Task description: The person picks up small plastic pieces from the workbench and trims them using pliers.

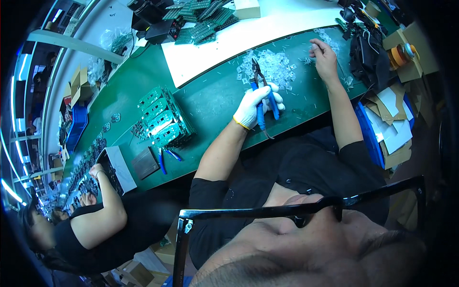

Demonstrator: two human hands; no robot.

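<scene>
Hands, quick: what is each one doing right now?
Left hand: white glove, closed around blue-handled pliers.
Right hand: bare, fingers down in the clear plastic bits; grip cannot be told.

Count of things on a green bench (pixel 215 100) shared by two people.

Two pairs of blue-handled pliers were in view: one pair (pixel 262 95) in a single white-gloved left hand (pixel 256 107), one spare pair (pixel 165 158) lying flat. One bare right hand (pixel 325 60) touched one heap of small clear plastic pieces (pixel 272 67), too many to count. One stack of green circuit boards (pixel 162 119) stood nearby, roughly five, and one white sheet (pixel 267 26) lay beyond.
</scene>
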